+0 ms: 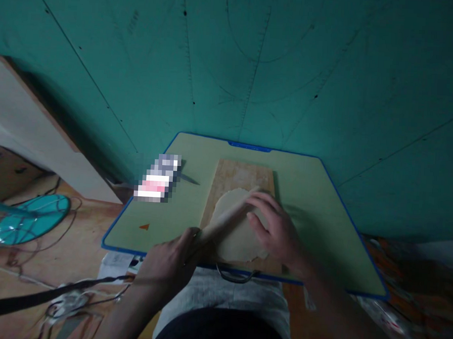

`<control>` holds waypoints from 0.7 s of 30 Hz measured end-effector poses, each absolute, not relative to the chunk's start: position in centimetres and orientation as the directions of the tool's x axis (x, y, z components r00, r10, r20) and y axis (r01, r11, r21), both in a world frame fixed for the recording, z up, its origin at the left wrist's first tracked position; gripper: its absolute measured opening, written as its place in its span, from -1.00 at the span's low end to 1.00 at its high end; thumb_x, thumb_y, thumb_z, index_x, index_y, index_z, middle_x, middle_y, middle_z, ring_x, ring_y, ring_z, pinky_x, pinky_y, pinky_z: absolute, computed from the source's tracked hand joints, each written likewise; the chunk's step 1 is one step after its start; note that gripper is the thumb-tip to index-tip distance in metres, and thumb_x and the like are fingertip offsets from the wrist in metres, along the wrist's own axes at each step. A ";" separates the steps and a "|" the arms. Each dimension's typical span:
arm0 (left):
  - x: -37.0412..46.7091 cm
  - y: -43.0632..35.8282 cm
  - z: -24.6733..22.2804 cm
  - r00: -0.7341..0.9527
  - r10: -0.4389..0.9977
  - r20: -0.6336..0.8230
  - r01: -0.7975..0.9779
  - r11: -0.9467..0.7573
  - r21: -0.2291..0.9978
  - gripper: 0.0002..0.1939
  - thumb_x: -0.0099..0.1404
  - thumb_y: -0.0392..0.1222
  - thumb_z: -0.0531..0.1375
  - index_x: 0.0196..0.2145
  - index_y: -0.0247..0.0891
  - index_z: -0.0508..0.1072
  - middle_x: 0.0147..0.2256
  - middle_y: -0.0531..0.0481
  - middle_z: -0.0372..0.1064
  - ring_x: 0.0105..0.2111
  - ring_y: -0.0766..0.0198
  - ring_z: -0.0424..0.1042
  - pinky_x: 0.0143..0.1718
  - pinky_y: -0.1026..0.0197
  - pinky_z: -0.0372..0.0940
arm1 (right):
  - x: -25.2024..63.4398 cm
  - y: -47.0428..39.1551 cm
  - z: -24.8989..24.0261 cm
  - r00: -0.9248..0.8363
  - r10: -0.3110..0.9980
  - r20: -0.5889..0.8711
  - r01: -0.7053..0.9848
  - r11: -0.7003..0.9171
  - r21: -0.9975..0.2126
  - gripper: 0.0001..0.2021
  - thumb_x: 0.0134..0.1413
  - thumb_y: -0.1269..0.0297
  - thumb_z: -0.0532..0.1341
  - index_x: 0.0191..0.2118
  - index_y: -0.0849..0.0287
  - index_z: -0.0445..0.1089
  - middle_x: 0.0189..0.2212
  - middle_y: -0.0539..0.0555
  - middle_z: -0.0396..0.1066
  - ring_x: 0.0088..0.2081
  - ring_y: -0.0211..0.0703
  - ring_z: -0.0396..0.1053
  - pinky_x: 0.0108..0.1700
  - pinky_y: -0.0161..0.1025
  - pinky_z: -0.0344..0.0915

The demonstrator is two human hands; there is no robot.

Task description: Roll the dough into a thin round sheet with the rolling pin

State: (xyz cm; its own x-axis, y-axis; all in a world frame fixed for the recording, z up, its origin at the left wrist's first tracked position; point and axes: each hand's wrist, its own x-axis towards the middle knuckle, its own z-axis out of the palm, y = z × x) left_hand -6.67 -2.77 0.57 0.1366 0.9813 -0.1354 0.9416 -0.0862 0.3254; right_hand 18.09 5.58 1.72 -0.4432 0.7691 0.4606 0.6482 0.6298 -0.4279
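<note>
A pale wooden rolling pin (226,219) lies slantwise across a thin, roundish sheet of dough (241,246). My left hand (172,260) is closed around its near left end. At the far end, my right hand (274,225) touches the pin with outstretched fingers, the thumb held apart above the dough. Under the dough is a wooden board (245,173), its top part dusted whitish. The dough's edge is uneven, and part of it is hidden by the pin and my right hand.
The board rests on a pale green folding table (305,178) with a blue rim and a handle (238,277) at the front. A blurred-out object (157,178) and a knife-like blade (190,179) lie left. A green wall stands behind; cables (71,303) cover the floor left.
</note>
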 end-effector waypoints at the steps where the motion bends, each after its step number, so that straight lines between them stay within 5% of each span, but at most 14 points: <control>1: -6.7 -2.6 0.6 0.146 0.980 -0.132 0.943 -0.098 0.318 -0.78 0.39 -0.24 0.04 -0.05 -0.15 0.37 -0.35 -0.08 0.58 -0.38 0.04 0.60 -0.46 0.21 0.25 | 17.2 6.6 1.6 -0.449 0.778 0.439 0.665 0.620 -0.418 -0.68 0.35 0.27 0.05 0.08 0.21 0.43 0.07 0.26 0.46 0.13 0.00 0.41 0.17 -0.02 0.38; 5: -6.8 -1.9 0.6 0.165 0.978 -0.128 0.941 -0.118 0.316 -0.76 0.43 -0.19 0.05 0.01 -0.16 0.38 -0.32 -0.10 0.59 -0.35 0.03 0.62 -0.44 0.20 0.26 | 13.0 9.3 1.1 -0.543 0.791 0.283 0.743 0.609 -0.278 -0.60 0.39 0.26 0.01 0.21 0.24 0.37 0.20 0.28 0.36 0.24 0.01 0.30 0.26 -0.01 0.25; 9: -7.1 -1.2 0.6 0.150 0.976 -0.160 0.940 -0.091 0.328 -0.77 0.45 -0.05 0.07 -0.11 -0.19 0.44 -0.35 -0.11 0.59 -0.35 0.02 0.62 -0.43 0.20 0.25 | 10.4 10.2 0.7 -0.587 0.792 0.169 0.778 0.610 -0.151 -0.52 0.38 0.17 0.02 0.30 0.24 0.29 0.33 0.30 0.22 0.37 0.12 0.09 0.40 0.14 -0.08; 15: -8.1 0.0 0.2 0.070 0.984 -0.167 0.914 0.003 0.405 -0.65 0.51 0.00 -0.03 -0.14 -0.18 0.50 -0.34 -0.09 0.61 -0.32 0.05 0.61 -0.39 0.20 0.23 | 8.6 12.4 0.8 -0.622 0.782 0.045 0.768 0.620 -0.160 -0.46 0.30 0.24 0.07 0.35 0.21 0.23 0.38 0.28 0.12 0.40 0.10 0.02 0.42 0.12 -0.20; 21: -8.4 0.4 0.0 -0.025 0.987 -0.157 0.945 0.075 0.319 -0.62 0.51 -0.01 -0.07 -0.11 -0.17 0.50 -0.38 -0.09 0.58 -0.36 0.06 0.59 -0.42 0.21 0.14 | 6.0 15.2 0.7 -0.612 0.790 0.043 0.769 0.607 -0.199 -0.47 0.29 0.27 0.06 0.34 0.23 0.23 0.36 0.27 0.16 0.39 0.07 0.03 0.40 0.05 -0.12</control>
State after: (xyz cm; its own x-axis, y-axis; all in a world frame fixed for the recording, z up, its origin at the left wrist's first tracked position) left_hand -8.41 0.45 0.03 -0.0248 0.9872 -0.1574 0.9449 0.0745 0.3187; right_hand 6.02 15.19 0.73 -0.6117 0.7899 0.0433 0.7695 0.6068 -0.1992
